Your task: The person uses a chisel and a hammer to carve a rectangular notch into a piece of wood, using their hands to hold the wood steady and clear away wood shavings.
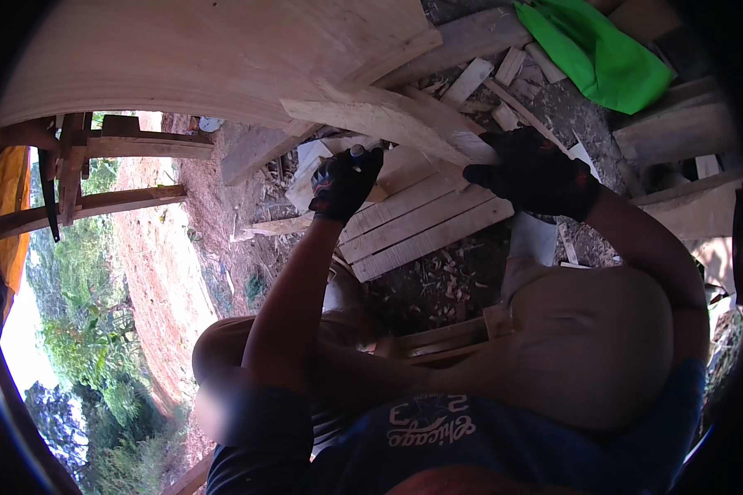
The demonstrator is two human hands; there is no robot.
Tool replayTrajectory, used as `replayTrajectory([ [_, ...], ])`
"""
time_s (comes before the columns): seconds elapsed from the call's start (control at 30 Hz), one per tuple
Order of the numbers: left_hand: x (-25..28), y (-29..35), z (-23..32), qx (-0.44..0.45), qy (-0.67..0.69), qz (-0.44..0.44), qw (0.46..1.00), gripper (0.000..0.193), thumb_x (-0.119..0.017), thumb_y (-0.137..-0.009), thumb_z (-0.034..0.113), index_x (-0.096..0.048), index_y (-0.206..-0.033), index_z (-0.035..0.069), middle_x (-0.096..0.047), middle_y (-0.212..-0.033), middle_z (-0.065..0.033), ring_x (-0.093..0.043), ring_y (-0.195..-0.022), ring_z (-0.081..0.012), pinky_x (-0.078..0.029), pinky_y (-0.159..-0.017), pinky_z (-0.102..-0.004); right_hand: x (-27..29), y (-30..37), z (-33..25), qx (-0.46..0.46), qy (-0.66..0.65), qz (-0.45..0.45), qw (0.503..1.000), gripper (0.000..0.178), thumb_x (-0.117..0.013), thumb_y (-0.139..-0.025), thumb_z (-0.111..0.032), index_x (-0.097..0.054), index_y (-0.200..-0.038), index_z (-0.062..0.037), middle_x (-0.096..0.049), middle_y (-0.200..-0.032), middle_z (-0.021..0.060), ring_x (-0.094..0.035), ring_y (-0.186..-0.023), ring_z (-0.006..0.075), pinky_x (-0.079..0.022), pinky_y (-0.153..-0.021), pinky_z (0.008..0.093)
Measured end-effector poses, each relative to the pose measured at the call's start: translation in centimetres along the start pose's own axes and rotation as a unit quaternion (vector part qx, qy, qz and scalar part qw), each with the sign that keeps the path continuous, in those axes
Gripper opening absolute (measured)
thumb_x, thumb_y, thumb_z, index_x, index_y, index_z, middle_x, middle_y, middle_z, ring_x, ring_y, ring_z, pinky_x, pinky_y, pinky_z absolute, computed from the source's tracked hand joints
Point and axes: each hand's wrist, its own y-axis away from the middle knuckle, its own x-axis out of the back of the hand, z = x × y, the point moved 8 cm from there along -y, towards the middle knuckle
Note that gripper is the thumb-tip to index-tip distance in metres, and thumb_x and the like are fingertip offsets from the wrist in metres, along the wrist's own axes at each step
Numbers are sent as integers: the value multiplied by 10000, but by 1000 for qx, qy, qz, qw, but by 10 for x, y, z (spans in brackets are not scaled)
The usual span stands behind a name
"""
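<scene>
Orange sheet at the far left edge, beside upright and crossing beams; a dark blade hangs there, point downward. Below and beyond the beams: green plants and a strip of reddish ground, brightly lit. Large pale board spans the upper left to upper centre, its near edge curved by the lens.

Left hand, in a dark glove, sits left of centre, below that board. Fingers curled in closed around a small tool; only its rounded grey end shows above the fist, so its kind cannot be told. Wood strip, the piece being handled, lies just above and right of this fist, sloping down to the right from near the board's edge.

Below the strip, at centre: pale slats side by side on the ground, with shavings scattered beneath. Right hand, also gloved, right of centre, grips the strip's right end, thumb on the near side; the far fingertips are too dark to make out.

Right knee, in tan trousers, bent below this hand. Upper right: bright green cloth, crumpled. Thick planks at the right edge.
</scene>
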Motion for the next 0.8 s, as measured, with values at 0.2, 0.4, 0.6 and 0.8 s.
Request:
replayTrajectory([
  [0.2,19,-2,-5,-57,-51,13,997,533,-713,-900,614,-806,-954,92,-762,-928,-194,-722,-931,-400,-570,-842,-493,31,-13,-9,-256,-347,-132,893,387,-695,-1031,-348,-716,-1305,-76,-724,-993,134,-727,-815,172,-586,-699,343],
  [0.4,16,-1,-18,-91,-38,-77,992,461,-669,-942,598,-803,-989,160,-776,-952,-152,-735,-931,-379,-587,-825,-470,3,-1,6,-200,-232,-103,946,704,-719,-984,-491,-589,-1406,57,-742,-953,133,-731,-725,213,-606,-688,376],
  [0.6,6,3,25,-289,-389,-97,869,365,-669,-974,481,-789,-1014,138,-776,-992,-140,-749,-923,-335,-584,-810,-470,6,3,-3,-240,-318,-94,913,698,-755,-984,-381,-544,-1448,96,-696,-744,69,-682,-633,137,-579,-646,319],
  [0.8,17,-15,-1,-51,79,-54,994,366,-678,-974,458,-792,-992,110,-776,-958,-127,-746,-872,-310,-557,-784,-429,-10,1,-9,-220,-321,-136,911,644,-741,-1001,-338,-545,-1454,76,-721,-769,82,-700,-661,148,-585,-657,323],
])
